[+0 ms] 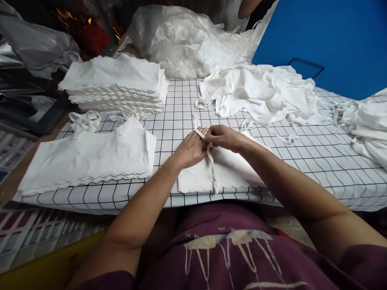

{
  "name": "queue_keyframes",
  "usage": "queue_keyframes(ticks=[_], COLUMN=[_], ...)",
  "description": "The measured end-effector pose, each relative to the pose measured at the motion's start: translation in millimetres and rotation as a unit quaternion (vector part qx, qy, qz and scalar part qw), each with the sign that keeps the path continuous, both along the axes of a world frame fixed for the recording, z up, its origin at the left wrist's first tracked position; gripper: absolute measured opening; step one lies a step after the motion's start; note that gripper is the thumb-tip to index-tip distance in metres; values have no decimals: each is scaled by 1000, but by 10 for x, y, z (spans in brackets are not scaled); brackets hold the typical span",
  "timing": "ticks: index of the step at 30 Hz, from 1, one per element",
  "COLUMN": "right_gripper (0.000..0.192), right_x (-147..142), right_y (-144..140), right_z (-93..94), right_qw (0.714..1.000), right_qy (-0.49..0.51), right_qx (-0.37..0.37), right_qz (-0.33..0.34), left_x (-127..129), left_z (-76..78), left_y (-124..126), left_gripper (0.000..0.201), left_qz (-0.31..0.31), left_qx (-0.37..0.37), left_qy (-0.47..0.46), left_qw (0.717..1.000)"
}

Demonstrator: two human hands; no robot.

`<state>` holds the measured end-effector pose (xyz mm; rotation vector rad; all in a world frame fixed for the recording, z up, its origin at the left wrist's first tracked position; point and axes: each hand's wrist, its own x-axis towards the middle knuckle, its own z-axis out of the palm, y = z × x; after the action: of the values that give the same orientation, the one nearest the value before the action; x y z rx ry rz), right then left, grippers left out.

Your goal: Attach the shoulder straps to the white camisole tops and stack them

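A white strappy garment (193, 181) lies flat before me at the table's front edge, with a thin strap (213, 173) running down its front. My left hand (192, 149) rests palm down on the garment's upper left part, fingers stretched out. Close against those fingertips, my right hand (222, 137) is closed in a pinch on a thin white strap (198, 132), which crosses the left fingers. My right forearm covers part of the garment's right side.
To the left lie a low stack of white garments (90, 157) and a taller folded stack (115, 82). Loose white garments (256, 90) are heaped behind my hands, more (369, 125) at far right. A clear plastic bag (178, 40) and a blue panel (326, 36) stand behind.
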<state>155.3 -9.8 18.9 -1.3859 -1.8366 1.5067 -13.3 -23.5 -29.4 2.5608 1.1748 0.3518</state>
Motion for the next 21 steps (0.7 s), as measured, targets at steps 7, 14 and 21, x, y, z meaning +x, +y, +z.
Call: queue_keyframes(ticks=[7,14,21], right_gripper=[45,38,34], right_x=[505,948,1041], right_y=[-642,-1046,-943], right_z=[219,327,281], right_qw=[995,975,966], right_qy=[58,14,71], right_qx=[-61,-170,-165], right_qz=[46,141,186], left_x=[-25,-34,-51], left_z=[-33,-60,-57], left_y=[18,28,21], left_gripper=[68,65,66], left_qz=[5,8,15], left_qx=[-12,-9,-21], left_qy=[50,55,0], left_qw=[999,998,1000])
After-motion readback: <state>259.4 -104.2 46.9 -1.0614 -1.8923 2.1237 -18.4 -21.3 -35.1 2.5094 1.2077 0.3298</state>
